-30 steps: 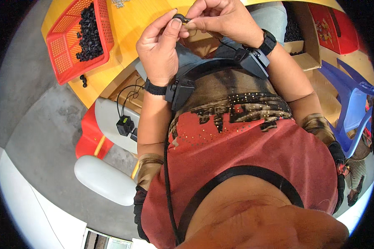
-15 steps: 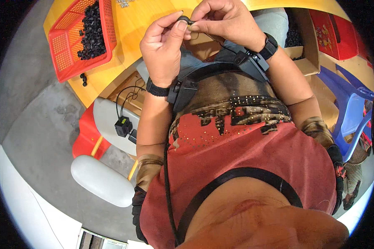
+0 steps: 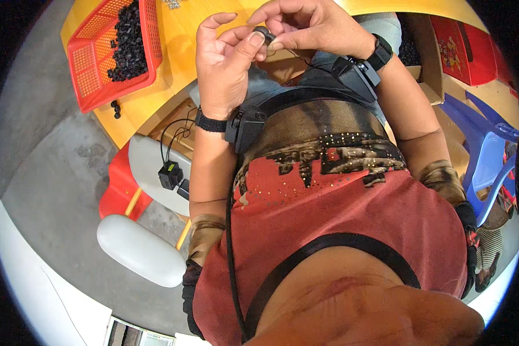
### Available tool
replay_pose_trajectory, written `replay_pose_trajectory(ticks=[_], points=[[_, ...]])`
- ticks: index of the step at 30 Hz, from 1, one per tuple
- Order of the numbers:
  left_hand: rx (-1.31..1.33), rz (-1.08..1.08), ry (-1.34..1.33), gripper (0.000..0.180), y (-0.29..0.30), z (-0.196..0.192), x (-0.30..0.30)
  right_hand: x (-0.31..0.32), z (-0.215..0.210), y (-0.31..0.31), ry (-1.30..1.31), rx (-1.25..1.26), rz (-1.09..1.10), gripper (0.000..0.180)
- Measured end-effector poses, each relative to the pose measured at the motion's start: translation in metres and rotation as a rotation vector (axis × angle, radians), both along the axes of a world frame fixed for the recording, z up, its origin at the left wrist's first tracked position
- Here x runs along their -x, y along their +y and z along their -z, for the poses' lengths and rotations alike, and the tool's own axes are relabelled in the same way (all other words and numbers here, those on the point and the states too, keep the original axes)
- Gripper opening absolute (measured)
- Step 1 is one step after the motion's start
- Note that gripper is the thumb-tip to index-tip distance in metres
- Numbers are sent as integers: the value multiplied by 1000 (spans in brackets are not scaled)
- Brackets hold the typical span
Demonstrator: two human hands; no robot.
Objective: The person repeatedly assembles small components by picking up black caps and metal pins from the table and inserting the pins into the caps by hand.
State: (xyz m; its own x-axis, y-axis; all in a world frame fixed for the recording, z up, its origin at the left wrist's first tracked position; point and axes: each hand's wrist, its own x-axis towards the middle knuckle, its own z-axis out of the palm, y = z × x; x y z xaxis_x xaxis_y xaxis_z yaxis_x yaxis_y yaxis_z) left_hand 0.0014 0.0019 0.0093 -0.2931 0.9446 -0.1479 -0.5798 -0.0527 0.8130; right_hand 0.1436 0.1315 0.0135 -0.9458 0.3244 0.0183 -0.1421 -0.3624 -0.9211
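A small rounded black part (image 3: 263, 33) sits between my two hands over the table's near edge. My left hand (image 3: 228, 60) pinches it with the thumb, its index finger lifted off to the side. Close against the part's other side, my right hand (image 3: 314, 29) is closed with thumb and fingertips on it. Something thin, like a wire or strand, shows under the right fingers, too fine to make out. The fingers partly cover the black part.
A red perforated basket (image 3: 86, 86) on the yellow table (image 3: 181, 40) holds many black pieces (image 3: 127, 46). Loose black pieces (image 3: 116, 109) lie beside it. Small silvery parts (image 3: 172, 3) lie farther back. A cardboard box (image 3: 435, 57) and blue plastic chair (image 3: 487, 150) stand right.
The left index finger has lifted away from the black part. Both hands have shifted slightly, and the right hand's fingers have curled over more.
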Motion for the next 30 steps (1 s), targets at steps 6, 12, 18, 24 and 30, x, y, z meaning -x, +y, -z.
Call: replay_pose_trajectory(ticks=[6, 12, 18, 24, 30], points=[[-36, 70, -72, 43, -1, 2, -3, -1, -18, 16, 6, -504, -80, 38], [-26, 133, -150, 38, -3, 5, -7, 3, -16, 18, 242, -835, -91, 29], [-25, 167, -376, 39, -7, 10, -11, 8, -14, 16, 319, -1015, -30, 24], [-44, 223, -538, 38, -7, 16, -4, 15, -18, 10, 363, -1051, 14, 24], [-38, 207, -571, 39, -6, 24, -5, 14, -34, 5, -32, -748, -117, 22]])
